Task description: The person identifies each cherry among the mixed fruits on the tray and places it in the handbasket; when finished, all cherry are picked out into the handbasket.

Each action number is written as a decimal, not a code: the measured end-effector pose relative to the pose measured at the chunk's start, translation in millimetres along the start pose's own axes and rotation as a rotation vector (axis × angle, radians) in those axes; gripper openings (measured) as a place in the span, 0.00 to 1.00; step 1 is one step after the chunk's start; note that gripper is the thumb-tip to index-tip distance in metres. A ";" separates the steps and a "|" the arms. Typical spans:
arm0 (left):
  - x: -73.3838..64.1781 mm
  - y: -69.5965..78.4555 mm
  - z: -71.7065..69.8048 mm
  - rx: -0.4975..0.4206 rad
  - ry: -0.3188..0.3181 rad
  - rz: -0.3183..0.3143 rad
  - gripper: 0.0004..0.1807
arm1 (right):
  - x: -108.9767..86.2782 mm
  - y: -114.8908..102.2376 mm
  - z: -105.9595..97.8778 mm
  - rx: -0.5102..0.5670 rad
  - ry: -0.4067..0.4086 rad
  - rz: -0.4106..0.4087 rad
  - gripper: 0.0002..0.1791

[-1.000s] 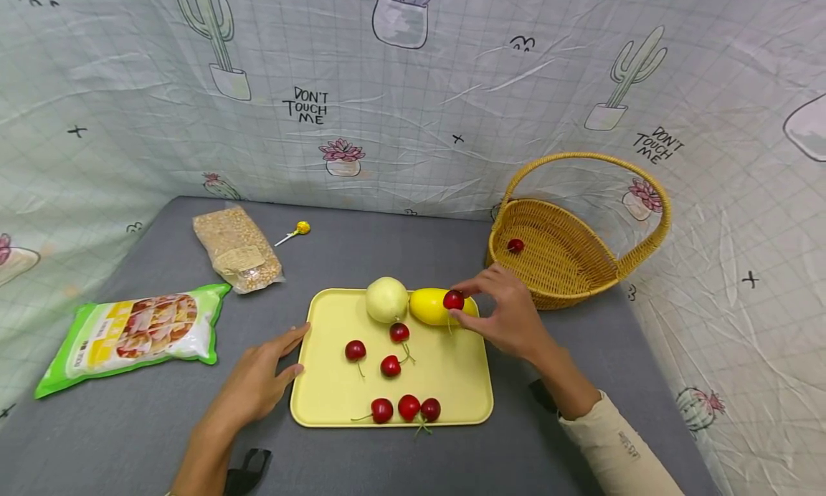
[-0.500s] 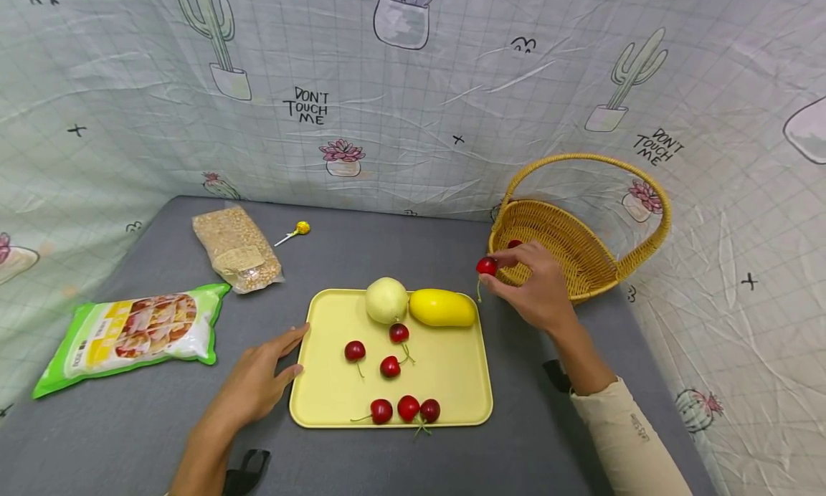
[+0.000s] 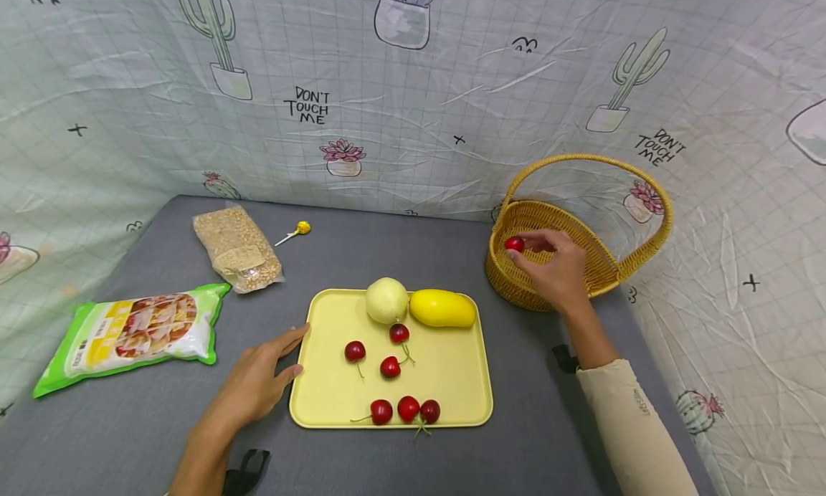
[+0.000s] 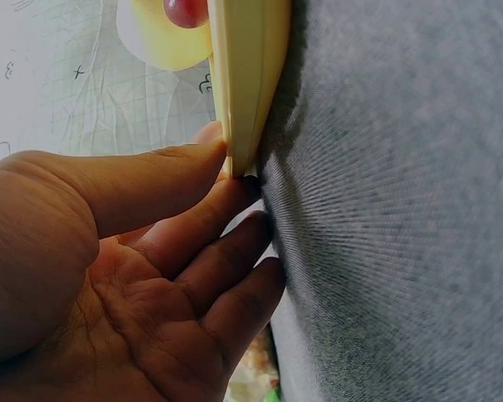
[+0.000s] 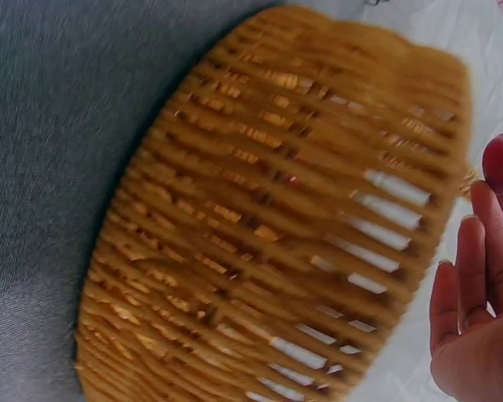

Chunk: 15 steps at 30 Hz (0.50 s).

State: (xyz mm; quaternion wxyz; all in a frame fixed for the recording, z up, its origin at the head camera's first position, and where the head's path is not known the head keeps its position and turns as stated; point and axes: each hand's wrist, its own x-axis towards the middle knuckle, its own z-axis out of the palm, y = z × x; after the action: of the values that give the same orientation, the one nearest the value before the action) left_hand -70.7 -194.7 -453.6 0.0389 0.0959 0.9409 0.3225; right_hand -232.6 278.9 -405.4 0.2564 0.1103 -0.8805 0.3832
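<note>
My right hand [image 3: 560, 268] pinches a dark red cherry [image 3: 513, 244] between thumb and fingers, over the near left part of the yellow wicker basket [image 3: 519, 289]. In the right wrist view the cherry [image 5: 500, 165] sits at the fingertips, above the basket rim. Any cherry lying in the basket is hidden behind the held one and the hand. My left hand [image 3: 254, 381] rests at the left edge of the pale yellow tray [image 3: 323, 396], its fairly straight fingers and thumb touching the rim. On the tray lie several cherries [image 3: 390, 367] with stems.
A pale green round fruit [image 3: 386, 300] and a yellow oblong fruit [image 3: 442, 308] sit along the tray's back edge. To the left are a bag of kernels [image 3: 235, 245], a lollipop [image 3: 300, 229] and a green-white food packet [image 3: 138, 335]. The basket's tall handle [image 3: 584, 159] arches overhead.
My right hand has carried the cherry from above the yellow fruit, rightward and away from me, to over the basket. The left hand and tray have stayed in place.
</note>
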 end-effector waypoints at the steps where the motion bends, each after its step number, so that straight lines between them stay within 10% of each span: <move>1: 0.0 -0.2 0.0 0.000 -0.001 0.000 0.37 | 1.3 2.9 -0.5 0.000 -0.002 0.030 0.19; 15: -0.2 -1.6 1.2 0.000 0.001 -0.002 0.37 | 19.9 38.9 -5.4 -0.093 -0.068 0.151 0.20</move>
State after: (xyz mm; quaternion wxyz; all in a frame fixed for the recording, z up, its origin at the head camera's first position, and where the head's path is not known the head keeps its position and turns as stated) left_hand -70.6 -195.2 -455.5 0.0387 0.0948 0.9410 0.3224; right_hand -262.6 309.4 -415.7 0.2016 0.0443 -0.9114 0.3561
